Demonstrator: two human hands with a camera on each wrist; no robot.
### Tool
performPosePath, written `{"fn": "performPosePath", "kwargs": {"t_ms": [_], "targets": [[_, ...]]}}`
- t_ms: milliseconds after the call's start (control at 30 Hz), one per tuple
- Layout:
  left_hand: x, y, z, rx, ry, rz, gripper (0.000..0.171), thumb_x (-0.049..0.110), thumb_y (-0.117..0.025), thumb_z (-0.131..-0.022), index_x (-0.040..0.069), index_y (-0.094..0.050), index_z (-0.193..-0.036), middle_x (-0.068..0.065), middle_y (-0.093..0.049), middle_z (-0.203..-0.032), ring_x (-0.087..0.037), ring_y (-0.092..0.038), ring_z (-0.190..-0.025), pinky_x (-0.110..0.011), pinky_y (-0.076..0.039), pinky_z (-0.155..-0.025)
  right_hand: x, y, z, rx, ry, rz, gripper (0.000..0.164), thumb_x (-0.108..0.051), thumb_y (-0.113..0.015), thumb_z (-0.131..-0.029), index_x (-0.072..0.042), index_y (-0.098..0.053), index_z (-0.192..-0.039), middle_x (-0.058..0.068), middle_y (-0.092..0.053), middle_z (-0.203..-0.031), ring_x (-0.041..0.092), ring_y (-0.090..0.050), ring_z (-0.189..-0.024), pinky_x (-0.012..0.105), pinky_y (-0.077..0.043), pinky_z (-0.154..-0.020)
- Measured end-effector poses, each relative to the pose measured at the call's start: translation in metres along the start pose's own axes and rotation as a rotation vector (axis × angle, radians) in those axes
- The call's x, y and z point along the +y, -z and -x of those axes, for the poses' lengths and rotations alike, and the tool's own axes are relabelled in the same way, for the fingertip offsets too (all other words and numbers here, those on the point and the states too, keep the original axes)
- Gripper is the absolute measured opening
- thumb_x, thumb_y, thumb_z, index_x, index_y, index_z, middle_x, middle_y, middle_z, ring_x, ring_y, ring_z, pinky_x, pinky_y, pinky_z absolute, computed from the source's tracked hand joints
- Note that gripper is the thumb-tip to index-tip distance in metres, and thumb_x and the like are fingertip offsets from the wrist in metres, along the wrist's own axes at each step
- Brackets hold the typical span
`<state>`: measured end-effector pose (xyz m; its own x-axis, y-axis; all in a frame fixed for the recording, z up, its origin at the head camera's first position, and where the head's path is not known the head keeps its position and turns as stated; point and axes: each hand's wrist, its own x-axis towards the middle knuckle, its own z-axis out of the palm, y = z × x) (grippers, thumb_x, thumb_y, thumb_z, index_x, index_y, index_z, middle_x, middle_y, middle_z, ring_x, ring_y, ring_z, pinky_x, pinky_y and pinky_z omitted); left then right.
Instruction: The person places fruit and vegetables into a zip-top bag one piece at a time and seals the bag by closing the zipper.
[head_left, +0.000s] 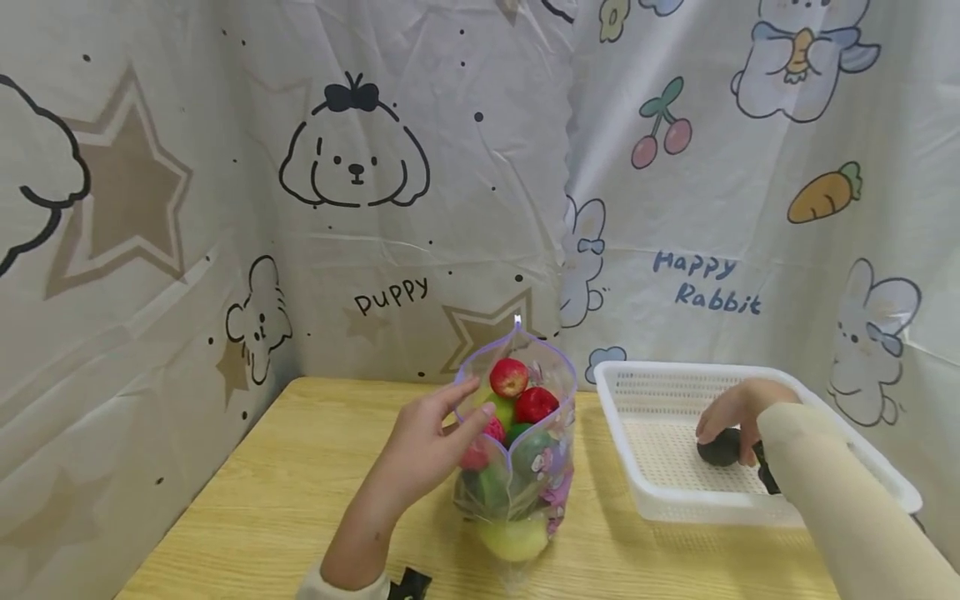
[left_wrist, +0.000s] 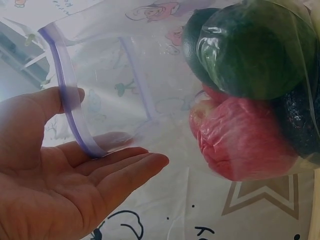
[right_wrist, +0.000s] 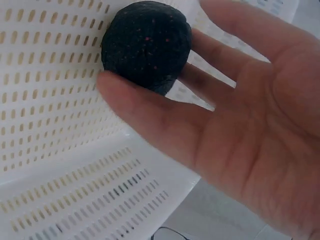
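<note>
A clear zip bag point(head_left: 557, 487) with a purple rim stands on the table, filled with toy-like fruit. Red apples point(head_left: 508, 377) lie on top, a green round fruit point(head_left: 529, 450) beneath, and a yellow fruit point(head_left: 513, 540) at the bottom. My left hand point(head_left: 422, 450) touches the bag's mouth, its fingers fairly straight. In the left wrist view the purple rim point(left_wrist: 67, 100) passes between thumb and fingers. Inside the white basket point(head_left: 633, 458), my right hand point(head_left: 750, 408) holds a dark avocado point(right_wrist: 145, 47) with reddish specks, thumb on one side and fingers on the other.
The basket stands to the right of the bag, with slotted walls and a raised rim. A light wooden table point(head_left: 300, 467) carries both. Behind and at the sides hangs a printed curtain point(head_left: 420, 242) with cartoon animals and stars.
</note>
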<state>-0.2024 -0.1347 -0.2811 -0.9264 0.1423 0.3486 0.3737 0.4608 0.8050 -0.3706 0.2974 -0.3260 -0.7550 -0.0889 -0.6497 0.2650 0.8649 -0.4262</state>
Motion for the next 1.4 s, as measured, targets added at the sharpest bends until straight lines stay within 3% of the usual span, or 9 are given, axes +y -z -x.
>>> {"fn": "performPosePath", "kwargs": {"t_ms": [100, 233, 400, 533, 667, 900, 1100, 1233, 1400], "targets": [[0.000, -0.002, 0.000, -0.013, -0.001, 0.005, 0.056, 0.043, -0.057, -0.089, 0.007, -0.052, -0.132, -0.010, -0.052, -0.140, -0.023, -0.041, -0.130, -0.044, -0.052, -0.093, 0.004, -0.005, -0.002, -0.067, 0.045, 0.057, 0.041, -0.013, -0.068, -0.082, 0.000, -0.054, -0.118, 0.035, -0.037, -0.123, 0.037, -0.058, -0.090, 0.050, -0.056, -0.080], [0.000, -0.006, 0.001, -0.015, 0.000, 0.001, 0.055, 0.042, -0.057, -0.089, 0.007, -0.053, -0.131, -0.008, -0.053, -0.139, -0.023, -0.042, -0.129, -0.045, -0.053, -0.092, 0.010, -0.011, -0.003, -0.046, 0.057, 0.098, 0.031, -0.007, -0.070, -0.078, -0.002, -0.058, -0.107, 0.019, -0.049, -0.108, 0.032, -0.055, -0.089, 0.043, -0.058, -0.078], [-0.001, -0.010, 0.000, -0.021, -0.005, -0.001, 0.054, 0.042, -0.058, -0.089, 0.007, -0.054, -0.131, -0.009, -0.053, -0.139, -0.023, -0.043, -0.128, -0.046, -0.052, -0.093, 0.015, -0.012, -0.001, -0.014, 0.090, 0.060, 0.031, -0.005, -0.070, -0.077, -0.002, -0.057, -0.105, 0.015, -0.052, -0.102, 0.030, -0.055, -0.088, 0.045, -0.057, -0.081], [-0.001, -0.013, 0.000, -0.035, -0.007, 0.013, 0.057, 0.043, -0.057, -0.089, 0.007, -0.051, -0.133, -0.010, -0.050, -0.141, -0.025, -0.043, -0.129, -0.046, -0.051, -0.093, 0.008, -0.007, 0.011, -0.045, 0.163, 0.008, 0.026, -0.003, -0.067, -0.079, -0.002, -0.055, -0.102, 0.011, -0.054, -0.096, 0.024, -0.054, -0.085, 0.038, -0.056, -0.073], [-0.002, -0.014, 0.000, -0.037, 0.001, 0.058, 0.058, 0.045, -0.057, -0.088, 0.010, -0.049, -0.135, -0.009, -0.049, -0.142, -0.026, -0.045, -0.128, -0.047, -0.049, -0.096, -0.014, 0.003, 0.036, -0.017, 0.250, 0.112, 0.022, -0.005, -0.066, -0.081, -0.007, -0.055, -0.100, 0.009, -0.054, -0.092, 0.019, -0.053, -0.073, 0.027, -0.050, -0.059], [-0.002, -0.009, 0.000, -0.083, -0.011, 0.070, 0.063, 0.052, -0.060, -0.084, 0.019, -0.044, -0.135, -0.008, -0.048, -0.142, -0.021, -0.044, -0.128, -0.046, -0.046, -0.101, -0.061, 0.012, 0.087, 0.215, 0.596, 0.368, 0.021, -0.012, -0.064, -0.086, -0.016, -0.055, -0.104, 0.011, -0.055, -0.101, 0.021, -0.052, -0.081, 0.031, -0.053, -0.060], [0.000, -0.003, 0.001, -0.202, 0.033, 0.070, 0.066, 0.054, -0.065, -0.078, 0.028, -0.038, -0.133, -0.004, -0.051, -0.134, -0.020, -0.063, -0.102, -0.050, -0.054, -0.092, -0.106, -0.011, 0.129, 0.651, 1.041, 0.436, 0.030, -0.008, -0.062, -0.087, -0.014, -0.057, -0.116, 0.015, -0.054, -0.125, 0.027, -0.056, -0.098, 0.040, -0.058, -0.068], [0.007, -0.001, 0.002, -0.210, 0.034, 0.088, 0.068, 0.049, -0.066, -0.079, 0.026, -0.036, -0.135, -0.007, -0.048, -0.137, -0.027, -0.062, -0.105, -0.051, -0.054, -0.090, -0.131, -0.039, 0.152, 0.869, 1.158, 0.408, 0.034, -0.007, -0.064, -0.084, -0.017, -0.060, -0.116, 0.012, -0.044, -0.142, 0.022, -0.056, -0.101, 0.041, -0.058, -0.067], [0.026, -0.001, 0.006, -0.204, 0.023, 0.143, 0.065, 0.035, -0.067, -0.084, 0.018, -0.035, -0.137, -0.011, -0.057, -0.127, -0.021, -0.068, -0.089, -0.044, -0.060, -0.080, -0.152, -0.075, 0.160, 0.897, 1.264, 0.380, 0.035, -0.010, -0.066, -0.083, -0.025, -0.062, -0.114, 0.008, -0.035, -0.149, 0.012, -0.058, -0.092, 0.033, -0.059, -0.066]]}}
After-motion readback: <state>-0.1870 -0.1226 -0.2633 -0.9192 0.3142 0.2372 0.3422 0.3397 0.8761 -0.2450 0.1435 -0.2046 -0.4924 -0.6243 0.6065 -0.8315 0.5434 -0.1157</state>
